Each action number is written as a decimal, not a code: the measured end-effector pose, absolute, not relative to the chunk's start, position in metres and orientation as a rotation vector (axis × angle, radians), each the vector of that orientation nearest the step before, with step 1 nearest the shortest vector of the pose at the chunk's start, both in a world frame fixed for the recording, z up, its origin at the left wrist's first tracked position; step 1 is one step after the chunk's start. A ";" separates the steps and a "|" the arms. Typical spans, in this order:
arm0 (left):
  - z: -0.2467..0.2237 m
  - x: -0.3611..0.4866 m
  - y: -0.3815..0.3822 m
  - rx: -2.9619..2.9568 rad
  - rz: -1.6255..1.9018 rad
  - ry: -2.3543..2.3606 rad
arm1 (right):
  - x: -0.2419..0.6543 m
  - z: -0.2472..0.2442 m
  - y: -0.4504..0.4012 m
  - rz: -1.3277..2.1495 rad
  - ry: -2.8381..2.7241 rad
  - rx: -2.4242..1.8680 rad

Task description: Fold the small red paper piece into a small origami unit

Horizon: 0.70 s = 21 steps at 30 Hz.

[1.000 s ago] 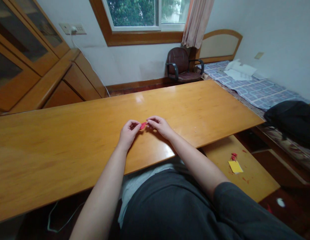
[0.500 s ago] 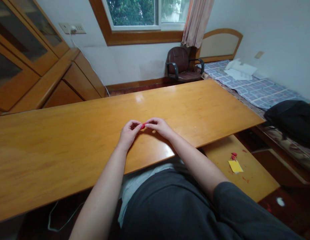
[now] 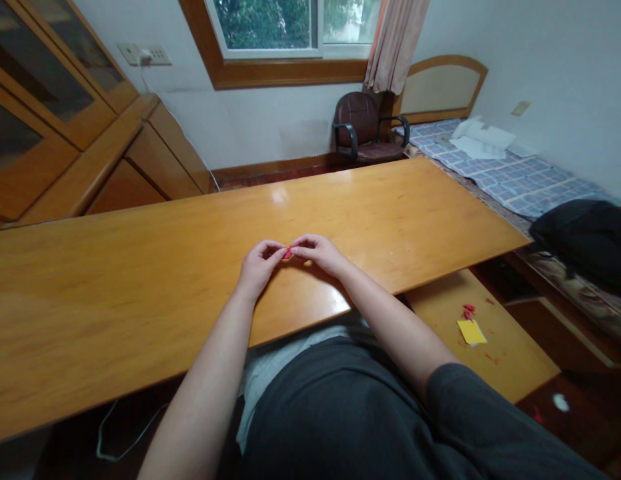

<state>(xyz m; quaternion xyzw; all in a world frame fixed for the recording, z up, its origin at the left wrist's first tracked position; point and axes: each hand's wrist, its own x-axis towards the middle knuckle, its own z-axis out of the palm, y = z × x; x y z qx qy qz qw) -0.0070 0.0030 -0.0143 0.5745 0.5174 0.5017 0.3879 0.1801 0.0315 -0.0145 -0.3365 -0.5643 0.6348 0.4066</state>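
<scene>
Pinched between the fingertips of both hands is a small red piece (image 3: 287, 253), held low over the wooden tabletop (image 3: 140, 287). My left hand (image 3: 260, 267) grips it from the left, thumb against index finger. From the right, my right hand (image 3: 321, 253) closes on it in the same way. The fingertips hide much of the piece, so its material and exact shape cannot be made out.
Lower right, a board (image 3: 510, 360) carries a yellow square sheet (image 3: 471, 332) and small red pieces (image 3: 469, 311). A black bag (image 3: 585, 233) lies on the bed (image 3: 510, 173). Beyond the table stand a brown armchair (image 3: 357, 123) and, left, a wooden cabinet (image 3: 105, 153).
The red piece has turned slightly between my fingertips and shows a different outline. Both hands stay in nearly the same place.
</scene>
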 end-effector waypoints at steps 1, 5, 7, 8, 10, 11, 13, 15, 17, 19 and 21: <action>-0.015 -0.007 0.003 1.446 1.273 1.313 | 0.180 -0.015 0.032 1.595 -1.427 -0.854; -0.015 -0.006 0.003 1.342 1.250 1.273 | 0.179 -0.016 0.032 1.568 -1.427 -0.881; -0.014 -0.005 0.002 1.299 1.247 1.253 | 0.179 -0.016 0.033 1.564 -1.425 -0.885; -0.014 -0.005 0.002 1.284 1.246 1.248 | 0.179 -0.016 0.033 1.564 -1.424 -0.887; -0.013 -0.005 0.002 1.267 1.247 1.245 | 0.179 -0.015 0.033 1.559 -1.427 -0.891; -0.013 -0.005 0.002 1.267 1.248 1.248 | 0.179 -0.015 0.033 1.558 -1.429 -0.894; -0.013 -0.006 0.003 1.285 1.249 1.258 | 0.179 -0.014 0.032 1.557 -1.432 -0.904; -0.014 -0.006 0.004 1.315 1.254 1.273 | 0.179 -0.012 0.031 1.557 -1.440 -0.917; -0.014 -0.007 0.004 1.342 1.259 1.288 | 0.179 -0.011 0.030 1.549 -1.454 -0.934; -0.015 -0.007 0.005 1.349 1.267 1.300 | 0.179 -0.010 0.030 1.541 -1.473 -0.942; -0.015 -0.006 0.005 1.336 1.282 1.297 | 0.178 -0.011 0.030 1.543 -1.470 -0.927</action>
